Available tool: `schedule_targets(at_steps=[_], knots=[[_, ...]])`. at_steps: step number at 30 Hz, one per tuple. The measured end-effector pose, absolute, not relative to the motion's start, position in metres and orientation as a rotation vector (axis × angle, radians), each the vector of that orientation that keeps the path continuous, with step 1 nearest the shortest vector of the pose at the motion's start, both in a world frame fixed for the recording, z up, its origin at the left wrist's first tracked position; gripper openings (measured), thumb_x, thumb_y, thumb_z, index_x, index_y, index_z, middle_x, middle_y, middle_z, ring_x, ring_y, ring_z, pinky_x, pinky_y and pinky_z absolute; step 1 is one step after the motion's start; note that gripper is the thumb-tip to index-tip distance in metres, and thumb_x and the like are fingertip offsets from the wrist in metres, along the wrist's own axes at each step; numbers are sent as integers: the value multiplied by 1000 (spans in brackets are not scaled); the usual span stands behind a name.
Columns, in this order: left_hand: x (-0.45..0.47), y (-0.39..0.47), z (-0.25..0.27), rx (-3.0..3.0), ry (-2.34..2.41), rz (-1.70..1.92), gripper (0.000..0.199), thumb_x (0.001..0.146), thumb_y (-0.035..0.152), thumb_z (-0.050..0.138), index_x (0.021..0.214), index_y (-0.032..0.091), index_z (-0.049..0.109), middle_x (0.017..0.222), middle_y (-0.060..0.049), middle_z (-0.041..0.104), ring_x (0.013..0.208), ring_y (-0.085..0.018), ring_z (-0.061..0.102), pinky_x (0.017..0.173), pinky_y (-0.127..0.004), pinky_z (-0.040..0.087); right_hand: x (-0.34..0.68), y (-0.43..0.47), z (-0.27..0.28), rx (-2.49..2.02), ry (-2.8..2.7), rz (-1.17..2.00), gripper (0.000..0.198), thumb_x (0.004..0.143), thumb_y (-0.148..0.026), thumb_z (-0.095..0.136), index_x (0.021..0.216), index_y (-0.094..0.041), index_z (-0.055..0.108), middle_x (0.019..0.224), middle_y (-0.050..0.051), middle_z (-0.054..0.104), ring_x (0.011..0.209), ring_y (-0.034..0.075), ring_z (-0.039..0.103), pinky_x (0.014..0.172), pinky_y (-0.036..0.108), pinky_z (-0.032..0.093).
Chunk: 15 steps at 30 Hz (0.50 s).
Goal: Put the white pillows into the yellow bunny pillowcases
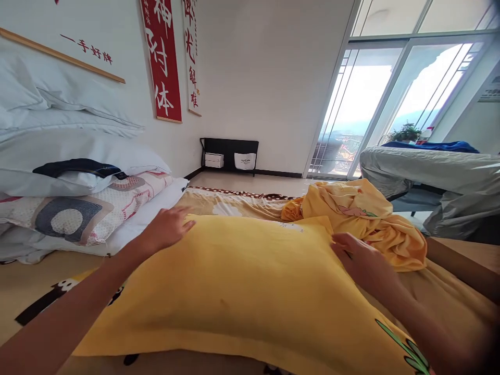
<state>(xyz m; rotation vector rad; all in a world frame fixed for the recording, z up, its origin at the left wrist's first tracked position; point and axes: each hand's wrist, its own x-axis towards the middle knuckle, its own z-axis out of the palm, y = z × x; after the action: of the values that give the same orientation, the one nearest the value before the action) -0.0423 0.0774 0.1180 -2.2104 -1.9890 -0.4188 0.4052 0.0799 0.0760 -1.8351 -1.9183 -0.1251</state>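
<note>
A plump yellow pillow (234,281) lies across the bed in front of me, with a green leaf print at its near right corner. My left hand (169,229) is at the far left corner, thumb apart and fingers stretched out over the edge. At the far right corner my right hand (357,252) has its fingers curled in on the pillowcase edge, pinching it. Just beyond that hand lies a crumpled heap of yellow bedding (351,203).
Several white pillows (78,151), a patterned pillow (121,203) and a dark cloth (78,167) are stacked at left. A low black rack (230,147) stands by the far wall. At right, a covered table (422,166) stands before the glass doors (375,104).
</note>
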Motion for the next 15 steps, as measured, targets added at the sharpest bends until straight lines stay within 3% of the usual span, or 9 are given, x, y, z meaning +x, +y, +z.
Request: schedule_targets(at_steps=[3,6,8,11,15], knots=[[36,140,166,-2297,-1868,-403,51,93,35,33,140,16,41,151,-9,36,141,-27,27,111,-50,18,320,133,119,-1675,-2101,-141,40,93,-38,39,126,-21,52,125,9,61,116,27,53,95,37,37],[83,175,153,-2355,-1845,-504,51,95,29,26,144,17,35,155,-9,29,145,-24,16,113,-54,11,257,168,111,-1658,-2134,-82,45,95,-35,34,135,-16,44,140,11,49,130,25,42,107,39,26],[99,181,112,-2392,-1897,-489,51,95,28,23,143,17,38,154,-10,31,144,-24,20,113,-54,14,239,181,77,-1687,-2179,-15,43,97,-35,30,131,-16,49,139,11,50,131,23,41,106,40,27],[110,183,44,-2450,-2037,-390,48,94,29,27,133,18,52,142,-14,49,134,-25,40,109,-50,29,241,191,20,-1735,-2251,111,43,98,-33,27,127,-19,55,139,8,52,131,20,42,107,39,28],[88,202,11,-2457,-2136,-359,49,95,40,24,128,25,57,141,-8,50,134,-22,40,110,-46,28,273,208,-10,-1736,-2278,174,47,98,-42,24,131,-23,52,143,4,48,136,19,35,112,40,20]])
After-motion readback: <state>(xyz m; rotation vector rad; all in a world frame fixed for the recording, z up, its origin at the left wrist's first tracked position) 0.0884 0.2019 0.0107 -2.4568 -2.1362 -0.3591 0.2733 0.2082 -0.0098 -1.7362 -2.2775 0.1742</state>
